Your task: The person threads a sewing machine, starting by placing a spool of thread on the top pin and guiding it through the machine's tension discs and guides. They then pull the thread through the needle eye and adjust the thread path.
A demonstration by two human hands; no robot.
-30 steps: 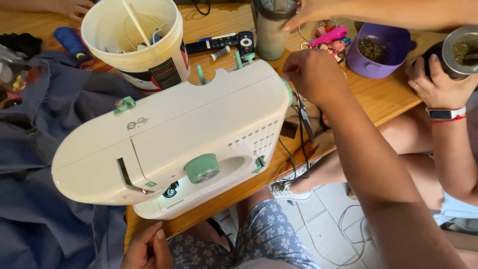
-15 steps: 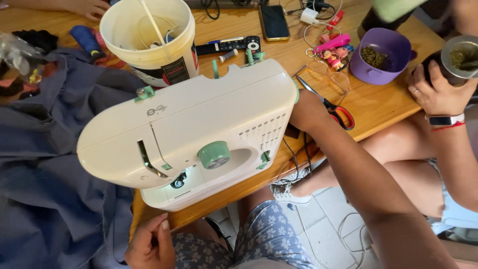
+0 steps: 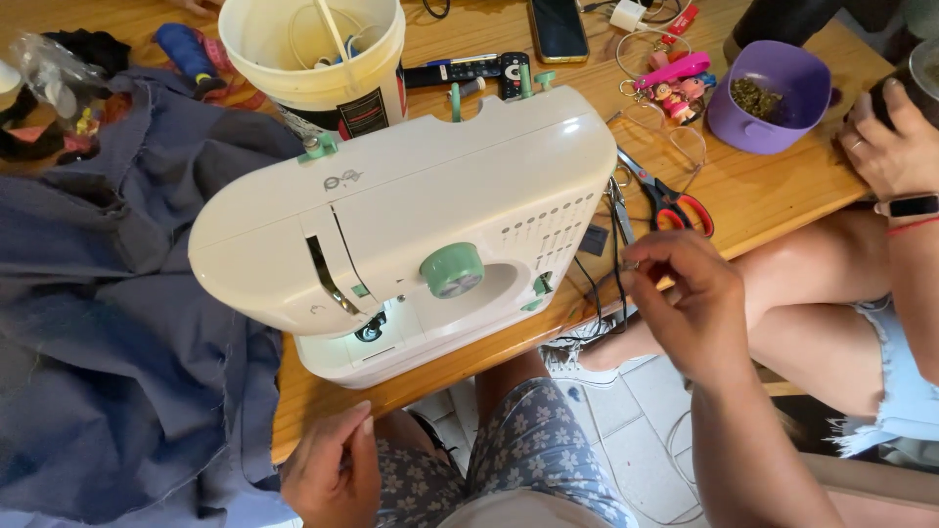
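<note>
A white sewing machine (image 3: pixel 411 225) with mint-green knobs stands near the front edge of a wooden table (image 3: pixel 773 196), its needle area lit. The right hand (image 3: pixel 685 298) hovers just off the machine's right end, above the table edge, fingers curled with thumb and forefinger pinched together; whether they grip a thread or one of the dark cords (image 3: pixel 606 284) hanging there cannot be told. The left hand (image 3: pixel 328 474) rests low at the person's lap, below the table edge, loosely curled and holding nothing visible, beside the hem of a blue-grey fabric (image 3: pixel 117 342) that covers the table's left side and hangs over its front. Behind the machine stands 1 white bucket (image 3: pixel 313 59) holding cords and a stick. To the machine's right lie scissors (image 3: pixel 670 200) with red-and-black handles, and behind them clear glasses (image 3: pixel 675 137), a pink keyring cluster (image 3: pixel 675 83), a dark phone (image 3: pixel 559 27) and a purple bowl (image 3: pixel 773 93) of dried leaves. A second person sits at the right, 1 hand (image 3: pixel 885 147) with a wrist band resting at the table's corner.
</note>
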